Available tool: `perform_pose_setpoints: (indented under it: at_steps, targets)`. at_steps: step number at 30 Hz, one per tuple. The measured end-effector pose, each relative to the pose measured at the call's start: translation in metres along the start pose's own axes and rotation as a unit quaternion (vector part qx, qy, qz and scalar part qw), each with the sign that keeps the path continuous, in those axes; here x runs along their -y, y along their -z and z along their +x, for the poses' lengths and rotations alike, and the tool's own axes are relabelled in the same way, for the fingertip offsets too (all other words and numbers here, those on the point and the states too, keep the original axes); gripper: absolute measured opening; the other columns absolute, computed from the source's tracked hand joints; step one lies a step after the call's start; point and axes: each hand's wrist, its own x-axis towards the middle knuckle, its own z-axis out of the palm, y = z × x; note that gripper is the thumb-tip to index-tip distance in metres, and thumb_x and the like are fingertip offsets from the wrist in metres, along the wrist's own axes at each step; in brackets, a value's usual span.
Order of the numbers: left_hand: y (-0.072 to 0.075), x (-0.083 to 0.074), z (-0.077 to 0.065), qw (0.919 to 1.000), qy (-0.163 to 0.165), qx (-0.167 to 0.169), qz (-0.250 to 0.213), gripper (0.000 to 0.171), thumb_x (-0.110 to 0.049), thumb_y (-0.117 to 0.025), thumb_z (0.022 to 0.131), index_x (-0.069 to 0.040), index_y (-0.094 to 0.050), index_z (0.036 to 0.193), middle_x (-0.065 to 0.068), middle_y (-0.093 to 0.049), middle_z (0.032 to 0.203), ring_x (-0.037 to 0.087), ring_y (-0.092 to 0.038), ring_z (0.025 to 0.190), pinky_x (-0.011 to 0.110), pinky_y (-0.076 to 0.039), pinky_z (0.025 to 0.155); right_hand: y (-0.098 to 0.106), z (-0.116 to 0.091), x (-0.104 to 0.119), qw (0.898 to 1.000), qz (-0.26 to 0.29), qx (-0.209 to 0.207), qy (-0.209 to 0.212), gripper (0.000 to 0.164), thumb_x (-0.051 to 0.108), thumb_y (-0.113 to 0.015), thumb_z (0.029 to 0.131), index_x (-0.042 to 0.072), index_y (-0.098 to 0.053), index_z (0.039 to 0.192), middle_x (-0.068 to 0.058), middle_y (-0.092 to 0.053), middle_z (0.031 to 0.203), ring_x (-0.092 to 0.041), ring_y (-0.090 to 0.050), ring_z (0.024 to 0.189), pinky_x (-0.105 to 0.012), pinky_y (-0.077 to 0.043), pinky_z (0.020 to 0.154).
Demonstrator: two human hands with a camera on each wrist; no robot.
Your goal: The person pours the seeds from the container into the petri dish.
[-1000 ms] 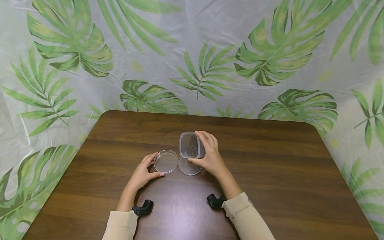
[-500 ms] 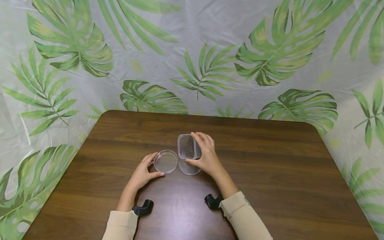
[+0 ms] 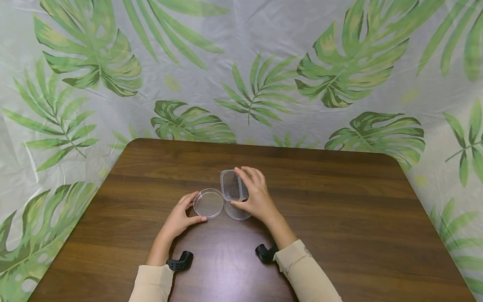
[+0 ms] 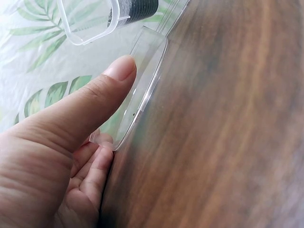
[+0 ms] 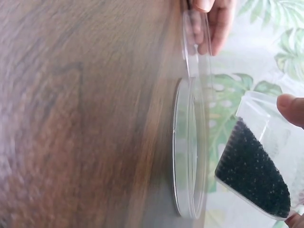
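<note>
My left hand (image 3: 178, 218) holds a round clear petri dish (image 3: 209, 204) at its side, thumb at the near rim and fingers round the far left. No grains show in this dish. My right hand (image 3: 258, 200) grips a square clear plastic container (image 3: 227, 179) between thumb and fingers, above the table. Inside, fine dark grains (image 5: 254, 173) are heaped toward one side, and the container leans with its opening toward the left dish. Beneath it, a second clear round dish part (image 3: 237, 212) lies close beside the first, partly hidden by the container and the right hand.
The brown wooden table (image 3: 339, 218) has rounded far corners. Behind it hangs a pale cloth (image 3: 264, 25) printed with green leaves. A black wrist camera (image 3: 181, 261) sits on the left wrist, and another black camera (image 3: 266, 253) on the right.
My right hand has moved slightly left with the container, which has tilted further toward the left dish. The left hand and both round dish parts have stayed put.
</note>
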Motion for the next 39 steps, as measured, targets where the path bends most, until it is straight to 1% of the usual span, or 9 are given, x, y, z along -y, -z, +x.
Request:
perform_pose_setpoints:
  at_steps: [9,17,22,28,34,39]
  targets:
    - [0.000,0.001,0.000,1.0000,-0.001,-0.001,-0.005,0.086,-0.026,-0.081,0.064,-0.001,-0.038,0.135,0.017,-0.041,0.128,0.033,-0.048,0.111,0.042,-0.038,0.095,-0.002,0.002,0.005,0.999,-0.032,0.023,0.008,0.096,0.026,-0.087,0.054,0.016,-0.039,0.136,-0.009,-0.037,0.131,-0.036,-0.027,0.122,-0.049,-0.026,0.099]
    - [-0.001,0.002,-0.001,1.0000,0.006,0.000,-0.004,0.085,-0.027,-0.080,0.065,-0.004,-0.038,0.135,0.016,-0.041,0.129,0.033,-0.048,0.112,0.043,-0.037,0.095,-0.005,0.003,0.008,0.998,-0.053,0.035,0.014,0.095,0.028,-0.087,0.054,0.016,-0.039,0.135,-0.010,-0.037,0.131,-0.034,-0.028,0.122,-0.049,-0.025,0.100]
    - [-0.001,0.002,0.000,1.0000,0.004,-0.001,-0.003,0.085,-0.028,-0.080,0.065,-0.004,-0.038,0.135,0.016,-0.041,0.129,0.033,-0.048,0.111,0.042,-0.038,0.095,-0.007,0.004,0.009,0.997,-0.062,0.037,0.020,0.096,0.027,-0.087,0.054,0.017,-0.038,0.136,-0.009,-0.037,0.131,-0.032,-0.027,0.122,-0.049,-0.025,0.100]
    - [-0.001,0.002,0.000,1.0000,0.004,0.000,-0.001,0.086,-0.028,-0.080,0.065,-0.004,-0.038,0.135,0.016,-0.040,0.129,0.032,-0.048,0.112,0.042,-0.038,0.094,-0.008,0.005,0.011,0.996,-0.070,0.042,0.030,0.094,0.027,-0.086,0.055,0.018,-0.039,0.136,-0.009,-0.037,0.131,-0.034,-0.029,0.122,-0.049,-0.026,0.099]
    - [-0.001,0.002,-0.001,1.0000,0.000,-0.001,-0.001,0.086,-0.027,-0.080,0.065,-0.004,-0.038,0.135,0.016,-0.041,0.129,0.033,-0.048,0.111,0.043,-0.038,0.094,-0.010,0.007,0.013,0.996,-0.072,0.041,0.042,0.094,0.027,-0.086,0.054,0.019,-0.039,0.136,-0.009,-0.037,0.132,-0.032,-0.027,0.123,-0.050,-0.027,0.099]
    - [-0.001,0.001,0.000,1.0000,-0.002,-0.002,-0.002,0.085,-0.026,-0.081,0.065,-0.003,-0.038,0.135,0.017,-0.041,0.128,0.033,-0.048,0.111,0.042,-0.039,0.094,-0.011,0.008,0.014,0.995,-0.076,0.043,0.051,0.095,0.026,-0.087,0.055,0.019,-0.038,0.136,-0.009,-0.037,0.133,-0.032,-0.027,0.124,-0.050,-0.027,0.099]
